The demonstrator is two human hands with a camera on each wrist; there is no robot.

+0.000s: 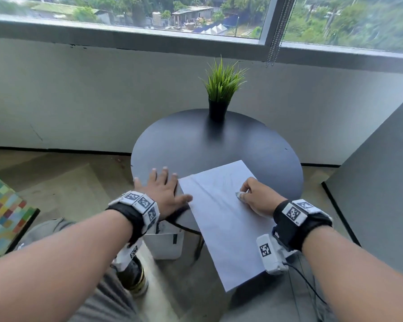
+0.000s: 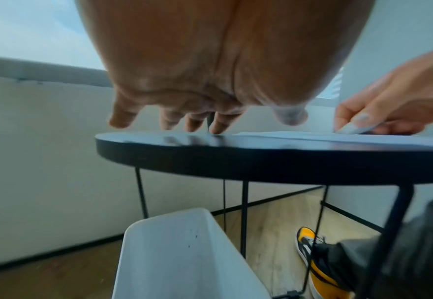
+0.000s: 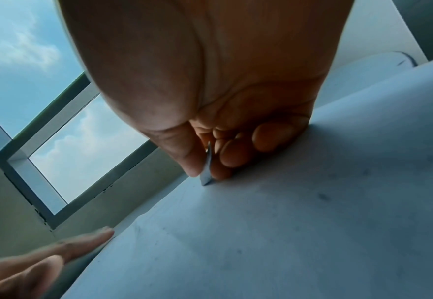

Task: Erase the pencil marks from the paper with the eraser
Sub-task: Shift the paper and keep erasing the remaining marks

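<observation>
Right hand (image 1: 256, 198) pinches small white eraser (image 1: 240, 195) on white paper sheet (image 1: 226, 219) overhanging round black table (image 1: 191, 140) at 6 o'clock; left hand (image 1: 163, 194) spread flat at 9.

A round black counter (image 1: 172, 140) is standing on thin black legs (image 2: 244, 218) over a wood floor (image 1: 63, 173). A potted plant (image 1: 219, 98) is sitting at the counter's 12 o'clock edge. Behind it a pale wall (image 1: 79, 94) is running under a wide window (image 1: 126, 12), daylight coming in. A white bin (image 2: 179, 252) is standing below the counter at 7 o'clock, and a checkered cushion (image 1: 2, 212) is lying at 9 o'clock.
</observation>
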